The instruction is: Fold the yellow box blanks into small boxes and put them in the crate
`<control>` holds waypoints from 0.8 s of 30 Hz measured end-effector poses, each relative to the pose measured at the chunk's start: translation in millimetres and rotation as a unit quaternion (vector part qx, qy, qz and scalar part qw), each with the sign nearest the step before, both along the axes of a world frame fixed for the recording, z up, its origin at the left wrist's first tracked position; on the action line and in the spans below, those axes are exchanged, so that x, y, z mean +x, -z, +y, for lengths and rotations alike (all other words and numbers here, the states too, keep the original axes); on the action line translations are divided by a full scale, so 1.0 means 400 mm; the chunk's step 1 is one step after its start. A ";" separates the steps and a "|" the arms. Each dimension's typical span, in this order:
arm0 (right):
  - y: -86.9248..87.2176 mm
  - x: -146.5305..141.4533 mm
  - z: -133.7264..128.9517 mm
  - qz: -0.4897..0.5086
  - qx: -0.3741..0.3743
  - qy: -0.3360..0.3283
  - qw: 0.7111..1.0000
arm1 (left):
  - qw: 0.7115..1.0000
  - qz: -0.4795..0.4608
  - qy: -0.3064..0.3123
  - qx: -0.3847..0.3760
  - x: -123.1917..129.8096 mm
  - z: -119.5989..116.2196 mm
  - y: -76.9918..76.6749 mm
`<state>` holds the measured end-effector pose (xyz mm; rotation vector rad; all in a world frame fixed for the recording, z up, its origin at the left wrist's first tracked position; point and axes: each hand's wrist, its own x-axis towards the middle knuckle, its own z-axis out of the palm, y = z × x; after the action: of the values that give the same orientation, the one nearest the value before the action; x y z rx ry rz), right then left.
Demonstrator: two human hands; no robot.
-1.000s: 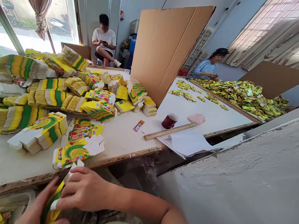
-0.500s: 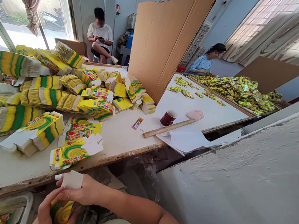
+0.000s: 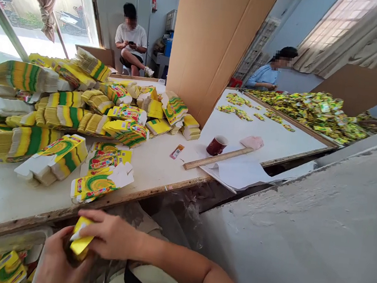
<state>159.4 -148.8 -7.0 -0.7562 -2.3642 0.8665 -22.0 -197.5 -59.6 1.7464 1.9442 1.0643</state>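
Low in front of me, below the table edge, my left hand wraps round a small yellow carton. My right hand grips the same carton from the right, with thumb and fingers at its top end. A bit of white shows at the fingertips. The carton's lower part is hidden by my hands. On the table just beyond lie flat yellow-green cartons, fanned over each other. A bundle of folded cartons lies to their left.
A plastic bin with yellow packs stands below the table at lower left. Stacked cartons heap the table's left. A cardboard sheet stands upright. A mug and wooden stick lie right. Two people sit beyond.
The carton has turned in my hands, and its yellow end now shows instead of the swirl-printed face. The white flap at my right hand is largely out of sight. The view has shifted slightly.
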 end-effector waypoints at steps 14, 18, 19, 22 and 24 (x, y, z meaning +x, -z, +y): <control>0.002 0.046 0.030 0.020 -0.121 0.023 0.992 | 0.997 0.041 0.063 0.001 0.032 -0.049 -0.091; 0.030 0.022 0.054 0.116 -0.109 0.041 0.986 | 0.999 0.043 -0.002 0.002 -0.038 -0.075 -0.088; 0.036 0.023 0.071 0.118 -0.087 0.077 0.986 | 0.997 0.066 -0.044 0.005 -0.071 -0.087 -0.088; 0.046 0.038 0.135 0.002 0.001 0.215 0.977 | 0.961 0.161 -0.221 0.032 -0.167 -0.127 -0.090; 0.050 0.046 0.170 -0.076 0.034 0.242 0.967 | 0.945 0.158 -0.283 0.041 -0.197 -0.144 -0.089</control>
<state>177.9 -80.7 -27.1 -1.3390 -2.1709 0.5304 -100.8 -255.0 -24.0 1.5015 2.7488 1.0935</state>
